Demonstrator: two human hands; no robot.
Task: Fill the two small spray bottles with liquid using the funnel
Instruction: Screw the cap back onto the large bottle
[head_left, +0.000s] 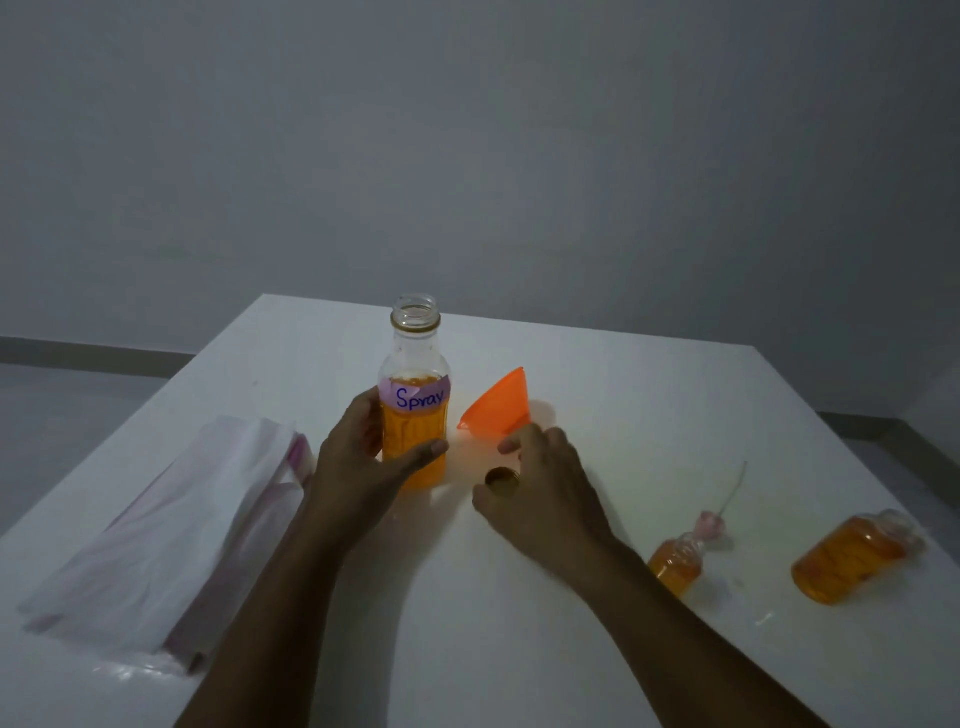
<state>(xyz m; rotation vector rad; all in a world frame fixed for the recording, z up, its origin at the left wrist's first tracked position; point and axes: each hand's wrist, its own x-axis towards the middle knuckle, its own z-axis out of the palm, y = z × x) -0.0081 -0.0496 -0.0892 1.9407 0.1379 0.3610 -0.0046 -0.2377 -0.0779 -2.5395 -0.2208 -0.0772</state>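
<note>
Both reach forward: left hand (358, 457) grips the bottle (415, 415), right hand (545, 483) arches over the cap (502, 477), hold unclear.

A flat white-and-pink plastic bag (166, 530) lies on the left of the white table (519, 649), grey wall (467, 130) behind.

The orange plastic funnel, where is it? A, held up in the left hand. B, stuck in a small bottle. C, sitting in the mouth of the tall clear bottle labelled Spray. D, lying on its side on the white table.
D: the orange plastic funnel lies on its side on the white table, right of the tall clear bottle labelled Spray.
</note>
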